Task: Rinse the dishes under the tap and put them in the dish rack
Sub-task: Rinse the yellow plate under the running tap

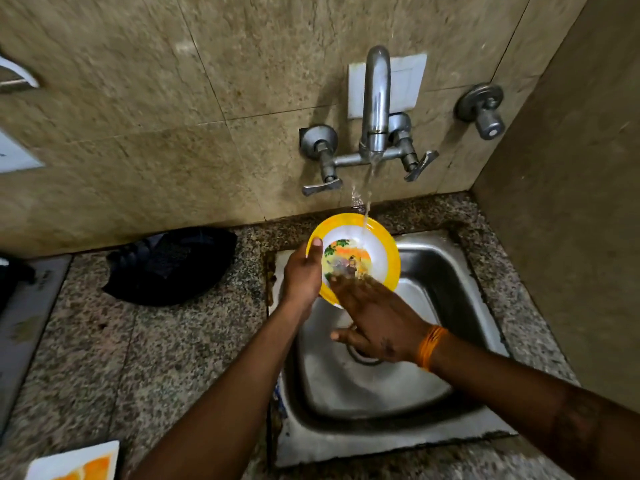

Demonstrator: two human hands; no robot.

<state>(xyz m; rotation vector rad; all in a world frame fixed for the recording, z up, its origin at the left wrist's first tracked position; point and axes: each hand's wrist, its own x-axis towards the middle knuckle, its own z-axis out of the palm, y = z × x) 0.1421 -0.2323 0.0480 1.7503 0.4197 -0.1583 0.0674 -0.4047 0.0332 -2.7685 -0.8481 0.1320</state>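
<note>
A yellow-rimmed plate point(377, 244) with a colourful picture in its white centre is held tilted over the steel sink point(450, 271). Water streams from the wall tap point(375, 98) onto its upper part. My left hand point(303, 275) grips the plate's left rim, thumb on the front edge. My right hand point(375, 320) lies flat with straight fingers on the plate's lower face; the fingertips are blurred. An orange thread band circles the right wrist.
A dark cloth point(169, 265) lies on the granite counter point(156, 358) left of the sink. A white square plate with an orange print point(74, 462) shows at the bottom left. Two lever handles flank the tap, and another valve point(483, 110) sits on the wall to the right.
</note>
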